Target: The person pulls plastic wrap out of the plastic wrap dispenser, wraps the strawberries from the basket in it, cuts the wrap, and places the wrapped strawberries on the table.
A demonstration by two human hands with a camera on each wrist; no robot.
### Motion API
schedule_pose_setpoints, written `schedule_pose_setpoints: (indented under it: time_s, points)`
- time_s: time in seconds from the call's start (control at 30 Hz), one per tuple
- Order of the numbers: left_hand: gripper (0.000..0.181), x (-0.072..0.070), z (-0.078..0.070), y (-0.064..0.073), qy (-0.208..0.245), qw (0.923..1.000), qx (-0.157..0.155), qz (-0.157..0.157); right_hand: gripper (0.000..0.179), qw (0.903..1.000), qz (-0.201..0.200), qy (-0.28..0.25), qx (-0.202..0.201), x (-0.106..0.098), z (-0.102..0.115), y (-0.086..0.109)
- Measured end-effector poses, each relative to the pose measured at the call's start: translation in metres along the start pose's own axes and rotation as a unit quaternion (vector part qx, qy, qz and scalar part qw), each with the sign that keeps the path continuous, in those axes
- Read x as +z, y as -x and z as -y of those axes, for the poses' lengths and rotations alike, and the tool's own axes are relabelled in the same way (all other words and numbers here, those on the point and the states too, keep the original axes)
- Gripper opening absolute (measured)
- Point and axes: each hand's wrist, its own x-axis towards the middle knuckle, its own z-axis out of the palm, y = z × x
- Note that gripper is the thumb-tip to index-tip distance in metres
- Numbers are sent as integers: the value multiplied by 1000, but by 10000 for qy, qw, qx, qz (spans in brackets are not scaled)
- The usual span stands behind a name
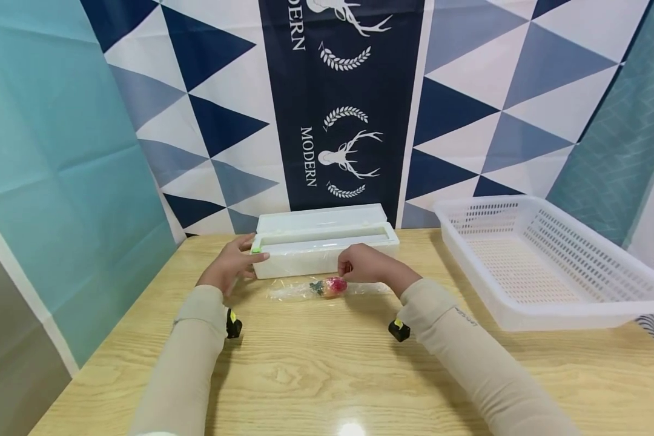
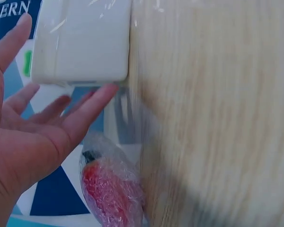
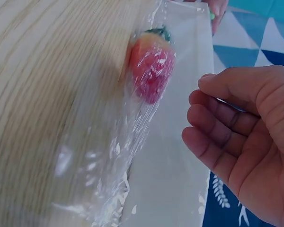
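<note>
A long white cling-film box (image 1: 310, 255) stands at the back of the table, its lid (image 1: 323, 219) raised and a roll visible inside. In front of it a strawberry (image 1: 335, 286) lies wrapped in clear film (image 1: 289, 292), which trails to both sides. My left hand (image 1: 231, 261) is at the box's left end, fingers spread; whether they touch it I cannot tell. Just above the film, by the box's front, my right hand (image 1: 367, 264) has its fingers loosely bent. The right wrist view shows that hand (image 3: 246, 123) holding nothing, beside the strawberry (image 3: 152, 66).
At the right of the table stands a large white perforated basket (image 1: 523, 303). A patterned cloth (image 1: 223, 115) hangs behind the box, and a turquoise curtain (image 1: 71, 181) borders the left side. A green slider (image 1: 257, 250) sits at the box's left end.
</note>
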Motion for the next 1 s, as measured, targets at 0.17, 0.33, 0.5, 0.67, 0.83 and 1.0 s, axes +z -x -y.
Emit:
schedule_pose_setpoints:
  time_s: [0.17, 0.33, 0.5, 0.67, 0.83, 1.0]
  points:
    - [88, -3, -1, -4, -150, 9997, -78, 202, 12, 9999, 54, 71, -106, -1, 9, -7]
    - [87, -3, -2, -6, -444, 9986, -263, 143, 10, 9997, 31, 93, -240, -3, 21, -18]
    - [86, -2, 0, -8, -495, 9983, -312, -1, 9, 9996, -162, -25, -241, -3, 35, -36]
    - [82, -5, 4, -9, -346, 9989, -302, -135, 15, 9979, -557, 11, -335, 8, 54, -64]
    - [79, -4, 4, -11, -245, 9993, -212, -174, 18, 9929, -1076, 285, -429, 18, 70, -97]
    - [75, -6, 2, -10, -181, 9994, -239, -147, 21, 9907, -1181, 481, -471, 29, 84, -127]
